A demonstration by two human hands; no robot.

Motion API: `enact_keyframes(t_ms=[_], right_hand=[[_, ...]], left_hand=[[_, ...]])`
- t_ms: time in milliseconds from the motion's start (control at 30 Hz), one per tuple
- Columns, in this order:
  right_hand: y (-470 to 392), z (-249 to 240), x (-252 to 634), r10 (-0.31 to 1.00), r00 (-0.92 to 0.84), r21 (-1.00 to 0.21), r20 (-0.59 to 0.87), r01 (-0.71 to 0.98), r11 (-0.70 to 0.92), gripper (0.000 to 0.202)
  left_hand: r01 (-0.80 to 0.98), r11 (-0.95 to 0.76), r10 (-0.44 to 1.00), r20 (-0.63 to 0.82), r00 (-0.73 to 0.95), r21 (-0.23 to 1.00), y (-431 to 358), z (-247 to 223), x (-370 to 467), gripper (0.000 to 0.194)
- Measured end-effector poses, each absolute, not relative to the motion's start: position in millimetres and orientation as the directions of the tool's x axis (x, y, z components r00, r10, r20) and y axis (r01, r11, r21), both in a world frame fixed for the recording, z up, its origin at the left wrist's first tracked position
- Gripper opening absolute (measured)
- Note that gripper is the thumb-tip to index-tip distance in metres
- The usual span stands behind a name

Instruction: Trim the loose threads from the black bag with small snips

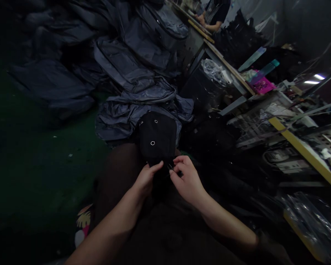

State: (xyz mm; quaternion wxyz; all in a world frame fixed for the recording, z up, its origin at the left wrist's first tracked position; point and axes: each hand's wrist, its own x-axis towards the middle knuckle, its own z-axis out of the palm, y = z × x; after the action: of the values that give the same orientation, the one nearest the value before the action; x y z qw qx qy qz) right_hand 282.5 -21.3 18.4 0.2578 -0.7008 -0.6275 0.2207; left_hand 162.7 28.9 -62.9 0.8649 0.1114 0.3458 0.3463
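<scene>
A small black fabric bag [161, 134] with metal eyelets rests on my lap, against the pile of dark bags. My left hand [146, 178] grips its near edge, thumb on top and the other fingers hidden beneath. Beside it, my right hand [186, 178] has thumb and fingers bent together around a small dark piece with a shiny edge, perhaps a snip or a zip pull; it is too dark to name. That piece sits close to the bag's near edge.
Dark grey-blue bags [135, 73] are heaped ahead of me. On the right stands a bench with a pink basket [263, 85], near a dark bin [200, 86] lined with clear plastic. A yellow-edged frame [306, 152] and plastic-wrapped items [317, 217] lie further right. A co-worker [213, 16] is at the far bench.
</scene>
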Motion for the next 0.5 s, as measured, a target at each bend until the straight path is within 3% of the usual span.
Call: enact_keyframes(t_ms=[500], right_hand=[[-23.5,12.6,273.9,0.976,0.216,-0.658,0.034,0.740,-0.140,0.017]], left_hand=[[-0.526,0.741,0.668,-0.539,0.512,0.417,28.9,-61.2,162.5,0.029]])
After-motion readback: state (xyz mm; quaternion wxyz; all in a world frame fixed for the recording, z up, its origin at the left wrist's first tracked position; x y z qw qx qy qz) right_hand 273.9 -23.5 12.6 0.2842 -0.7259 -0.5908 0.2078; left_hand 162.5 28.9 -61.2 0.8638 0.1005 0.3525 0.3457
